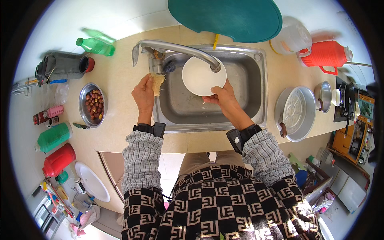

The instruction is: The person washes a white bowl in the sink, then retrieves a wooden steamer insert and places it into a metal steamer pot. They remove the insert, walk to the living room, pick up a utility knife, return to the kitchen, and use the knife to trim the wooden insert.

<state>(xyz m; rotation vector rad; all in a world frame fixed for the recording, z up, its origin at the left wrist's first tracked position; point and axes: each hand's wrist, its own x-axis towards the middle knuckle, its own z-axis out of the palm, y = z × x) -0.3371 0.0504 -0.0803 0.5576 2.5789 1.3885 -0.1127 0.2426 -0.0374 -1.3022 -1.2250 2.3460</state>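
Observation:
In my right hand (226,97) is the near rim of a white bowl (198,78), thumb on the inside edge and fingers underneath. The bowl is over the left part of the steel sink (248,80), below the end of the curved faucet (180,47). My left hand (143,95) pinches a tan, rough-looking scrubbing pad (158,84) at the sink's left rim, apart from the bowl. A dark scouring ball (170,66) lies near the faucet base. Whether water runs from the spout I cannot make out.
Left on the counter stand a steel bowl of reddish-brown fruits or nuts (95,105), a knife (81,125) and a green bottle (96,46). To the right are a large aluminium pot (296,114), a smaller pan (322,96) and a red thermos jug (326,54). A teal board (228,18) leans behind.

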